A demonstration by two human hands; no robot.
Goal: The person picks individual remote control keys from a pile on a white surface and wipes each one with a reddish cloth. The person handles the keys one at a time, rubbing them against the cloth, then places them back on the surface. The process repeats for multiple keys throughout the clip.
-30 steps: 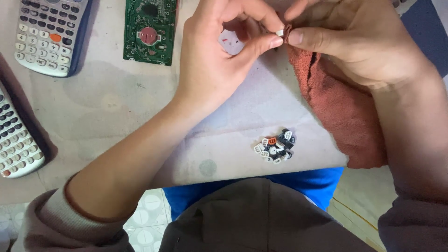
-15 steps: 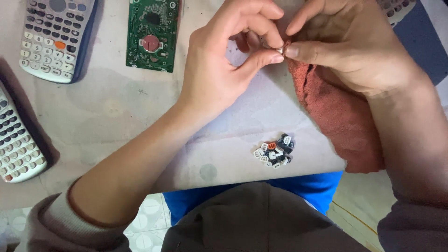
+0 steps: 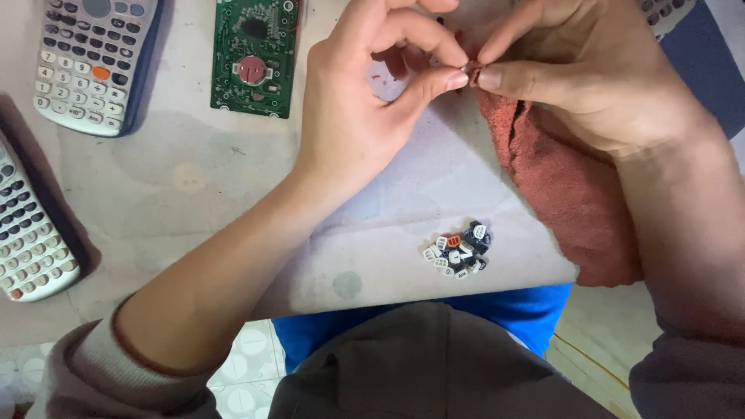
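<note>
Tabletop (image 3: 194,186) pale, stained; tiled floor (image 3: 248,380) below; hands above.

Single head view, steep downward, close over hands (image 3: 466,93) at table (image 3: 194,178) edge

On the tabletop (image 3: 194,186), a calculator (image 3: 89,62) lies at the far left, and a second calculator (image 3: 27,225) sits nearer, at the left edge. A circuit board (image 3: 254,56) lies just right of the far calculator. A cloth (image 3: 566,194) is spread on the right side, partly under the right hand (image 3: 590,70). The left hand (image 3: 365,101) meets the right hand at the far middle, fingertips touching above the cloth's far end. A small heap of keycaps (image 3: 459,251) lies near the tabletop's near edge, just left of the cloth.
</note>
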